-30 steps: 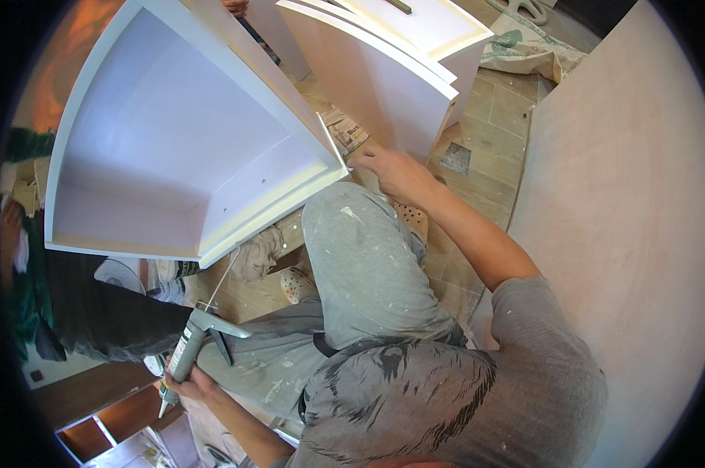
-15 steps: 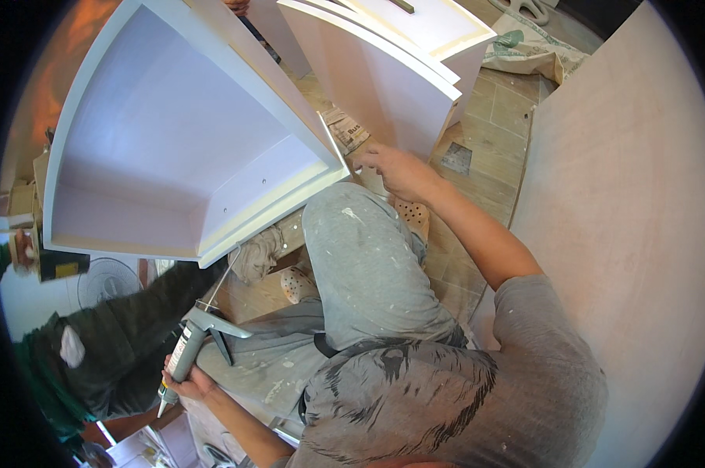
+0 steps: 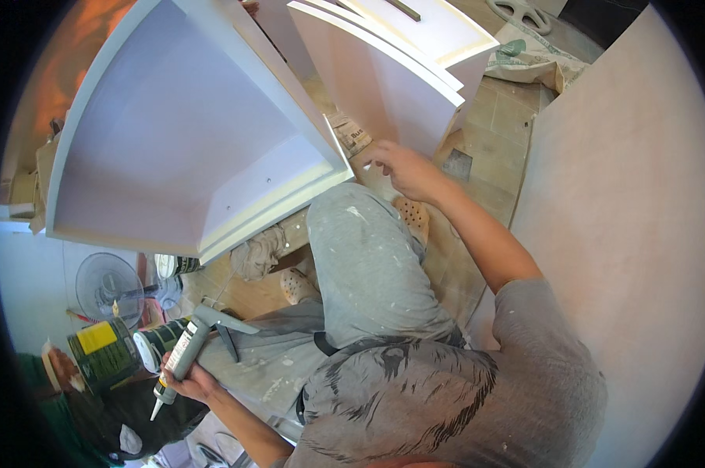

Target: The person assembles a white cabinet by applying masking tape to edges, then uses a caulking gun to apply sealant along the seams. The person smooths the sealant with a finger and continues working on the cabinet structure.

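Note:
My left hand is closed around a grey caulking gun, its pale nozzle pointing down toward the lower left. My right hand is raised just right of the near corner of a white curved cabinet, apart from it. Its fingers are curled together, with a small white bit at the tips that I cannot make out. The cabinet lies tilted, its hollow side facing up. My bent knee, in paint-spotted grey trousers, is close against its lower edge.
Beyond my right hand stand white curved panels. A large pale board rises on the right. At left, a co-worker's hand is at a green can; another can and a fan are nearby. A rag lies below the cabinet.
My right hand has drawn slightly right, away from the cabinet corner, its fingers more curled. The co-worker has shifted toward the lower left, bringing the green cans into view. The caulking gun has barely moved.

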`<state>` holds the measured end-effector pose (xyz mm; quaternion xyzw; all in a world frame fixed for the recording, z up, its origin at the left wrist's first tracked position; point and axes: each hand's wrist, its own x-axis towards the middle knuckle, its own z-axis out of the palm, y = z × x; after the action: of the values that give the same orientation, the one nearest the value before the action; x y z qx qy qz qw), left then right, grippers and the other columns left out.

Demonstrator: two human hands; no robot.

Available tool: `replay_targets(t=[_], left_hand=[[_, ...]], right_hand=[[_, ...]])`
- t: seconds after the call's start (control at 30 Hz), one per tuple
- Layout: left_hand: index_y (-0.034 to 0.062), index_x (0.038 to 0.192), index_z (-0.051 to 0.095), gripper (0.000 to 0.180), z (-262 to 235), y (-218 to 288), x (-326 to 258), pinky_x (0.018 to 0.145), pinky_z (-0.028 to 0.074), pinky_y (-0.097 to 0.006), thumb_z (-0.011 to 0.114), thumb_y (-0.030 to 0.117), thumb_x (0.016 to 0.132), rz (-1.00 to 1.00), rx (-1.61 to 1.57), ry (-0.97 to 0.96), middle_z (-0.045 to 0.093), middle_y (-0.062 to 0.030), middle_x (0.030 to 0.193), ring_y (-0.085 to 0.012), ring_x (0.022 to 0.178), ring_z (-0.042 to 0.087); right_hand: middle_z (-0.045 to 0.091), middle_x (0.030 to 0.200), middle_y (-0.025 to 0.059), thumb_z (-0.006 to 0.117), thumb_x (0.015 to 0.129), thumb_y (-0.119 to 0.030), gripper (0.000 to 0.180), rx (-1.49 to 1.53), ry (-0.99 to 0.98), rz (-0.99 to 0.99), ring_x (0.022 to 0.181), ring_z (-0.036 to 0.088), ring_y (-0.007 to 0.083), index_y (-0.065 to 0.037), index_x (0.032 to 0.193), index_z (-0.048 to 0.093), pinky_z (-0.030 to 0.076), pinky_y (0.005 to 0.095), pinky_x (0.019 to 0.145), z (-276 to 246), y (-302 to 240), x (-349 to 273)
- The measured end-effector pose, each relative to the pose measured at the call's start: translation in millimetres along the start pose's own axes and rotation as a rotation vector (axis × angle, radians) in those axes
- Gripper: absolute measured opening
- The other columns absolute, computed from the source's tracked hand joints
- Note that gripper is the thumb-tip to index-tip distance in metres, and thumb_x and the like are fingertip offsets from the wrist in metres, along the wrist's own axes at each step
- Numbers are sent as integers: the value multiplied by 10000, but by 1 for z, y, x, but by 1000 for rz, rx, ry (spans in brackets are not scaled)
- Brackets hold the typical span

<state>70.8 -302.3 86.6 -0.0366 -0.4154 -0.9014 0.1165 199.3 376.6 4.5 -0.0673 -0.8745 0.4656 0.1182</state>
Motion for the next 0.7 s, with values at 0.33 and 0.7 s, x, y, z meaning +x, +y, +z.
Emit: replay_targets(t=[0.33,0.7], left_hand=[[80,1248,506,397,146,16,-67,1231,352,-535,726,147,925,76,145,-357,569,-95,1178,-281,1231,551],[28,1310,455,358,380,56,-61,1067,421,-429,601,243,1064,-144,37,-800,492,-85,1090,-214,1060,513]], right_hand=[[568,1086,79,464,870,154,603,491,220,66,959,630,160,-67,1428,521,555,320,885,-45,-73,-38],[657,1295,184,878,847,-164,1260,590,188,-649,1087,675,251,-187,1699,-50,547,408,1008,-41,-292,-43]])
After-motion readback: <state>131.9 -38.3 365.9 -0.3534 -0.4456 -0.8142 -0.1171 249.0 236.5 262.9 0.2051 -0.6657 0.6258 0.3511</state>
